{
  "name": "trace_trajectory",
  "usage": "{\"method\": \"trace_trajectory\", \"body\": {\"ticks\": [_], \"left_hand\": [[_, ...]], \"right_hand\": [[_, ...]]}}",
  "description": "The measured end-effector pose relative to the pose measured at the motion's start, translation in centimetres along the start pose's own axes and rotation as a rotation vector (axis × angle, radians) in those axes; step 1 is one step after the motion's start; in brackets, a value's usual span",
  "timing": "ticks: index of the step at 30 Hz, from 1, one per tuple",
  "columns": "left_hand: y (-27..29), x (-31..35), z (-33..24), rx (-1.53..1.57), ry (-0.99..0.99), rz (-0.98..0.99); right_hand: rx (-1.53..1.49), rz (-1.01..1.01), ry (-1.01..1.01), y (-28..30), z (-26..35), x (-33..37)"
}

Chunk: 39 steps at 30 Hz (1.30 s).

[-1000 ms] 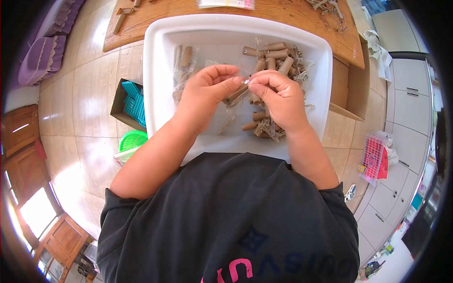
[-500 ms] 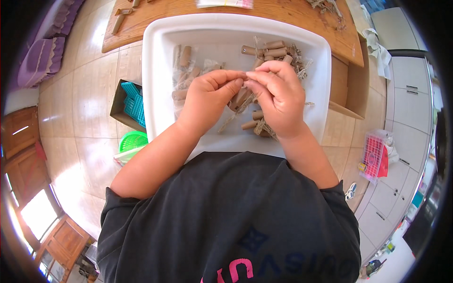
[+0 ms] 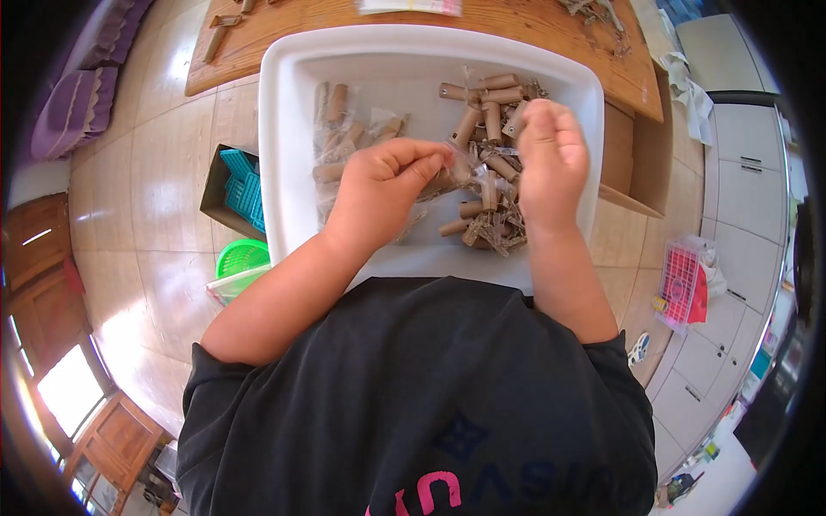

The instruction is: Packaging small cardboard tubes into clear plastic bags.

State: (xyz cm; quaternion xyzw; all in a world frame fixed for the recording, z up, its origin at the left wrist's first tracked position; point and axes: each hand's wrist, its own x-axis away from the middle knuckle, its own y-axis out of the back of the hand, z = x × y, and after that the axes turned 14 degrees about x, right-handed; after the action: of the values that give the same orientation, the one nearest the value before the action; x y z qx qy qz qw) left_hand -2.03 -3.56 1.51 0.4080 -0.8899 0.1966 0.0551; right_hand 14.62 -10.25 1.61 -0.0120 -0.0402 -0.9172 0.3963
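Baggie (image 3: 462, 167) pinched over a white tub (image 3: 413, 41), loose tubes (image 3: 492, 122) close by
Left hand (image 3: 376, 185) has thumb and finger closed on the clear plastic. Right hand (image 3: 553, 168) is apart from it, beside the brown pile, fingers loosely curled, too blurry to say if it's holding anything. My worry: looks like just one small pinch, so slick plastic could slip and drop in among the tubes.

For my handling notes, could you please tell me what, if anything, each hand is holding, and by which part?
The left hand pinches a clear plastic bag, seemingly by its edge; whether the right hand holds anything cannot be told.
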Motion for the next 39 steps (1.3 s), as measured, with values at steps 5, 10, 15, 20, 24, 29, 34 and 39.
{"method": "trace_trajectory", "body": {"ticks": [5, 10, 15, 20, 24, 29, 34, 39], "left_hand": [[-0.2, -0.2, -0.4, 0.061, -0.043, -0.067], [-0.5, 0.1, -0.3, -0.013, -0.066, -0.006], [-1.0, 0.1, -0.7, -0.079, -0.134, 0.007], [-0.3, -0.1, -0.9, 0.083, -0.086, -0.078], [-0.1, -0.3, -1.2, 0.245, -0.034, -0.172], [0.2, -0.4, -1.3, 0.203, -0.064, -0.157], [0.0, -0.3, -1.4, 0.215, -0.026, -0.152], [0.4, -0.4, -1.5, 0.14, 0.041, -0.119]], "right_hand": [[0.354, 0.072, 0.551, -1.1, 0.1, 0.7], [0.591, 0.145, 0.665, -2.0, 0.1, 1.4], [0.439, 0.119, 0.6, -1.9, -0.3, 1.3], [-0.097, -0.02, 0.026, 0.3, 0.2, -0.9], [-0.198, 0.044, -0.056, 0.7, 0.0, -1.0], [-0.096, 0.341, -0.194, -0.4, 0.3, 0.7], [0.098, 0.403, -0.114, -0.9, 0.0, 1.1], [0.088, 0.388, -0.091, -0.9, -0.2, 1.2]]}}
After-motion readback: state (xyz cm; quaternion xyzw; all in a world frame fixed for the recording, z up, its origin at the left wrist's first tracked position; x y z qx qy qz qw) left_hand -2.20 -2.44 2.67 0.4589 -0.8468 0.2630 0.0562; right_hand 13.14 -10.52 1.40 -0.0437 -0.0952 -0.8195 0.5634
